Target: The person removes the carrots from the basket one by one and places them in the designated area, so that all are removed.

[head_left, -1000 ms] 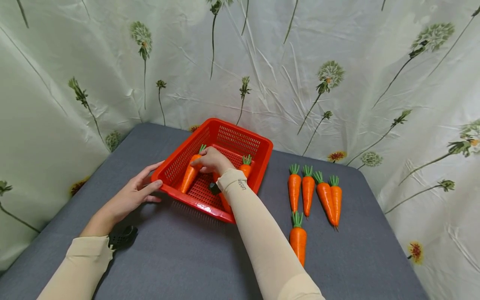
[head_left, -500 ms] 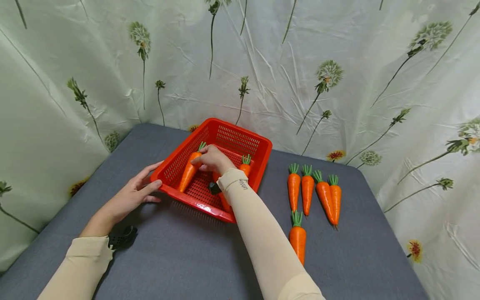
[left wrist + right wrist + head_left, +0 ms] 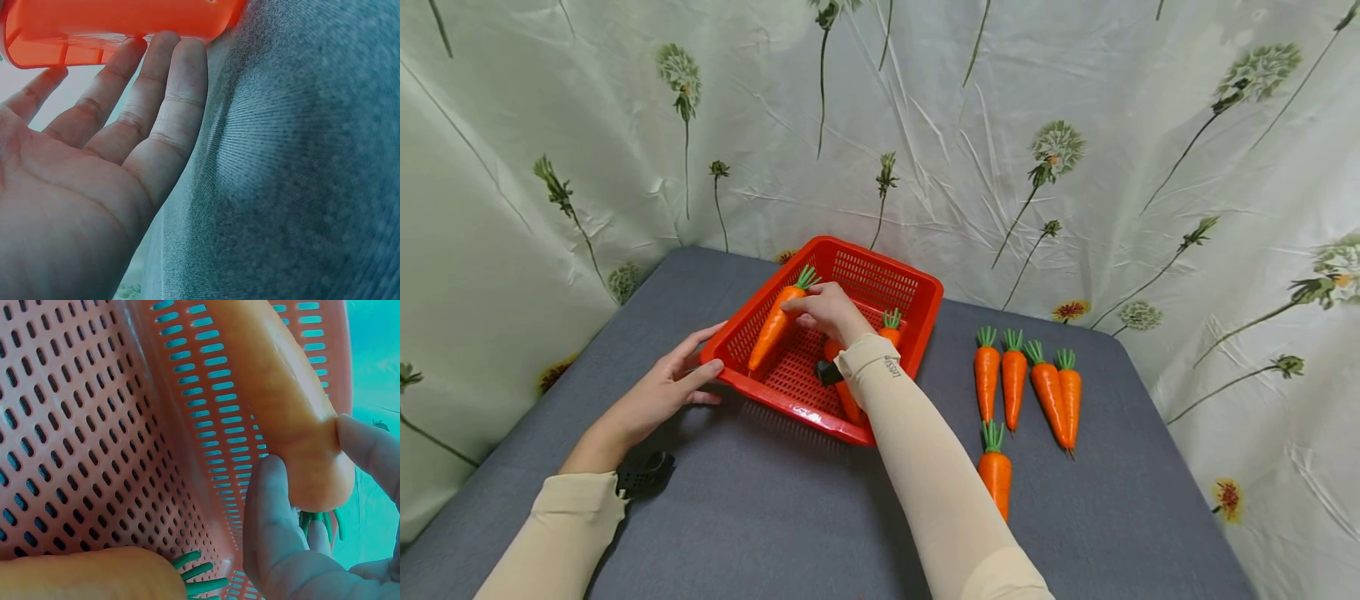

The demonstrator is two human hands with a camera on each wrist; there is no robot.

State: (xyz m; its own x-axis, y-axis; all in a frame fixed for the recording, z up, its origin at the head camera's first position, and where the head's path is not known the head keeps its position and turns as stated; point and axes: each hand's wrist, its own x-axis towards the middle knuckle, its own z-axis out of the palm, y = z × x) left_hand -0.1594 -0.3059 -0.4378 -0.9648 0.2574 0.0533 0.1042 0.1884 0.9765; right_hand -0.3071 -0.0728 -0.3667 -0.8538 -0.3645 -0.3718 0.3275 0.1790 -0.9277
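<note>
A red plastic basket [image 3: 805, 414] with slotted walls stands on the dark grey cloth. My right hand [image 3: 829, 312] reaches inside and pinches an orange carrot [image 3: 772, 329] near its leafy end. In the right wrist view, thumb and fingers lie on either side of that carrot [image 3: 287, 406], which is raised beside the slotted wall. My left hand [image 3: 673, 383] touches the basket's near left corner, its thumb at the rim. Nearly straight fingers [image 3: 178, 94] rest against the basket's outside in the left wrist view. Other carrots [image 3: 891, 335] lie in the basket, partly hidden by my right arm.
Several carrots [image 3: 1013, 383] lie on the cloth right of the basket, green tops pointing away. A separate carrot [image 3: 996, 479] lies nearer, its lower part hidden by my right sleeve. A flower-printed curtain [image 3: 760, 108] hangs behind and along both sides of the table.
My right hand has raised the pinched carrot slightly and shifted it left and away, towards the basket's left wall. The left hand and the basket stay practically still.
</note>
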